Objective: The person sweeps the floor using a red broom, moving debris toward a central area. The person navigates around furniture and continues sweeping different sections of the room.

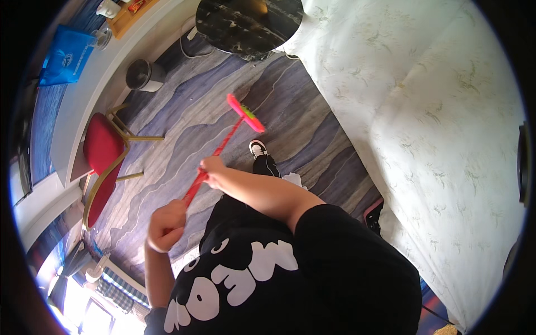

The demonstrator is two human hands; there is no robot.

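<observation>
A broom with a red handle and a pink and green head (246,113) slants across the middle of the view, its head over the patterned floor (176,142). My left hand (167,225) is closed around the upper end of the handle. Farther down the shaft, my right hand (211,171) grips it as well, with that forearm reaching across my body. One of my shoes (257,148) shows just below the broom head. Whether the bristles touch the floor I cannot tell.
A red chair with a gold frame (104,142) and a waste bin (144,75) stand at the left by a white counter (83,113). A round black table (251,25) is at the top. A bed with a white patterned cover (418,113) fills the right.
</observation>
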